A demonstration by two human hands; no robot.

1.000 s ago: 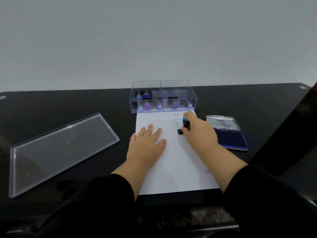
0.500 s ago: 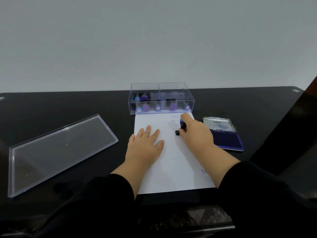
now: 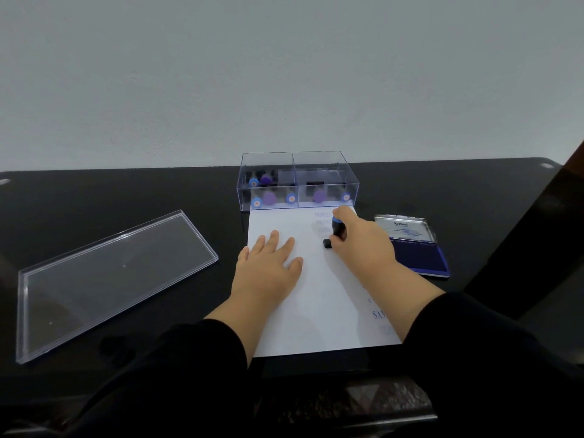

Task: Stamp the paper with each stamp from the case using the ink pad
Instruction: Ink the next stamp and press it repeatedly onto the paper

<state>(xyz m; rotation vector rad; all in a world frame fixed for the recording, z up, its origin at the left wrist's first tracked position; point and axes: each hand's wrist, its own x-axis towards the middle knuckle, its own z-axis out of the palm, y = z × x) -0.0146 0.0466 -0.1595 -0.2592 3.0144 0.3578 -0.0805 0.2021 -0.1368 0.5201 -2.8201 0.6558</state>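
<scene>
Right hand (image 3: 357, 245) fingers clamped round stamp (image 3: 335, 232) on paper (image 3: 316, 305), left hand (image 3: 268, 263) fingers spread flat

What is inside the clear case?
The clear case holds stamps with blue and purple tops across two compartments. Their exact number and their faces cannot be made out through the walls.

A plain pale grey wall (image 3: 284, 74) fills the upper part of the view, evenly and softly lit, with a faintly mottled surface. Below it runs a glossy black worktop (image 3: 126, 200), whose far edge meets the wall in a straight line. Small pale marks sit near its far left (image 3: 3, 181) and far right (image 3: 546, 165) corners. At the right edge a dark brown slanted shape (image 3: 537, 232) rises, too cropped to identify. A speckled stone-like surface (image 3: 347, 403) shows below the near edge.
</scene>
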